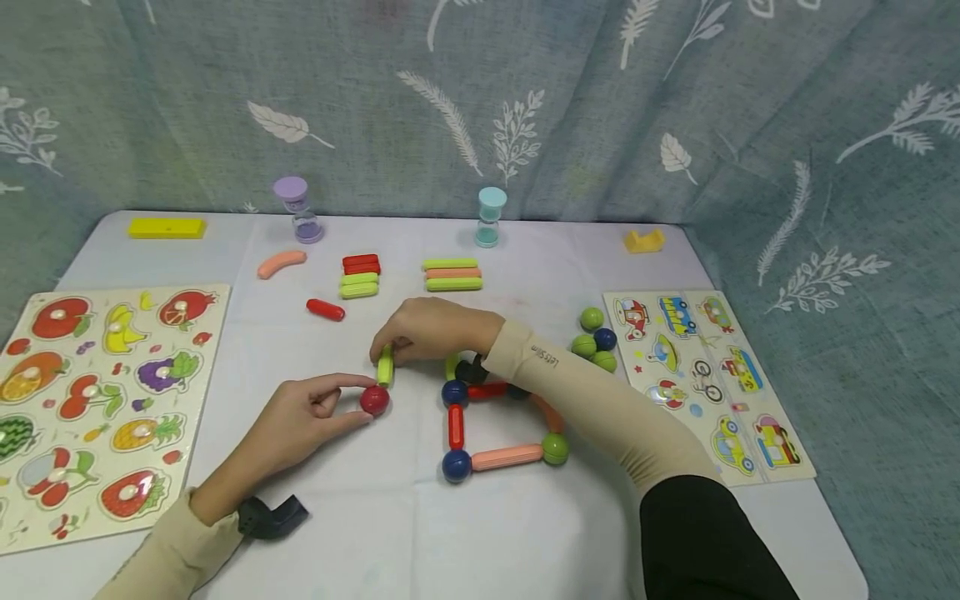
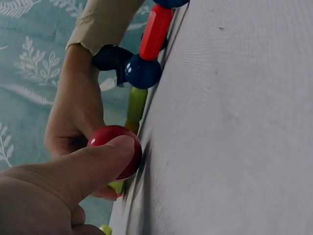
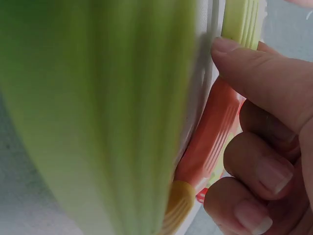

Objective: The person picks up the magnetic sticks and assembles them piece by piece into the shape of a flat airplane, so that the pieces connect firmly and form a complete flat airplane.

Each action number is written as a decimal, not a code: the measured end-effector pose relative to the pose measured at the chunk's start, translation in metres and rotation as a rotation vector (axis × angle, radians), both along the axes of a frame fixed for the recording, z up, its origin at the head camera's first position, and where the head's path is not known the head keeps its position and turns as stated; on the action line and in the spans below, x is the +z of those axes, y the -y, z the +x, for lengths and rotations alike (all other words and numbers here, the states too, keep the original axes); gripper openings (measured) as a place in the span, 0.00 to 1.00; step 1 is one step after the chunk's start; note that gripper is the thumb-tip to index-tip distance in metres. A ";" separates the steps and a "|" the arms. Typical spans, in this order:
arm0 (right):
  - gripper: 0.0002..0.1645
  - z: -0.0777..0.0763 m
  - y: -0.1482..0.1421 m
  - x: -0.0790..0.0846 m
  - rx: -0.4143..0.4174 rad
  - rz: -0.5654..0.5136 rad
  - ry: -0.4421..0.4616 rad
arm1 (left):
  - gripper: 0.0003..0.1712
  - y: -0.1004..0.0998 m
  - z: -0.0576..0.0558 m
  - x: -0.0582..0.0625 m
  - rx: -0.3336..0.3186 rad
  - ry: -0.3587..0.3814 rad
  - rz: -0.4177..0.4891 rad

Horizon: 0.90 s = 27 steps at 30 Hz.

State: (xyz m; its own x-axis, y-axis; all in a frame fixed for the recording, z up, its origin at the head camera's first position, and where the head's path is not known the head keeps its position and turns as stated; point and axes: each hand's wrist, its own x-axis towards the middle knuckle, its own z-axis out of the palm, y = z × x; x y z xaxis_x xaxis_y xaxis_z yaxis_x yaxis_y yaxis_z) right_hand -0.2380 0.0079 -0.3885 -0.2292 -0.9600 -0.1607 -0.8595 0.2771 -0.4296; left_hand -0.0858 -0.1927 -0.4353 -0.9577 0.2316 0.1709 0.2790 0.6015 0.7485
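Note:
Between thumb and index finger, my left hand [image 1: 300,412] pinches a red ball [image 1: 375,400]. From above, my right hand [image 1: 435,329] grips a short light green rod [image 1: 386,367], whose near end meets the ball. In the right wrist view the thumb presses on this green rod [image 3: 239,22]. Right of the ball lies a frame of joined pieces: a blue ball [image 1: 456,466], red rod [image 1: 456,427], salmon rod [image 1: 506,457] and green ball [image 1: 555,448]. A second green rod [image 1: 452,365] extends from its upper blue ball [image 1: 454,393]; my right wrist hides part of the frame.
Loose red and green rods [image 1: 360,279], more rods [image 1: 453,273] and a single red rod [image 1: 325,310] lie beyond the hands. Several balls [image 1: 592,342] cluster right. Picture boards flank both sides, fruit [image 1: 213,333] and vehicles [image 1: 705,417]. Two sand timers [image 1: 307,225] [image 1: 487,221] stand behind.

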 end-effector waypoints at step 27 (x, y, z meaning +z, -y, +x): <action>0.16 0.020 -0.037 0.023 -0.184 -0.096 -0.053 | 0.19 -0.005 0.001 -0.004 0.028 -0.030 0.002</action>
State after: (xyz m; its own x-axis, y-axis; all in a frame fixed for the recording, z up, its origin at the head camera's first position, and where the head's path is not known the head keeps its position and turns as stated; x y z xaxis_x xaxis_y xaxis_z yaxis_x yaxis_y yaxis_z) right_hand -0.2175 0.0445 -0.3655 -0.4075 -0.9117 -0.0535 -0.8203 0.3911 -0.4173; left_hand -0.0845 -0.1875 -0.4390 -0.9583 0.2043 0.1997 0.2842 0.6081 0.7413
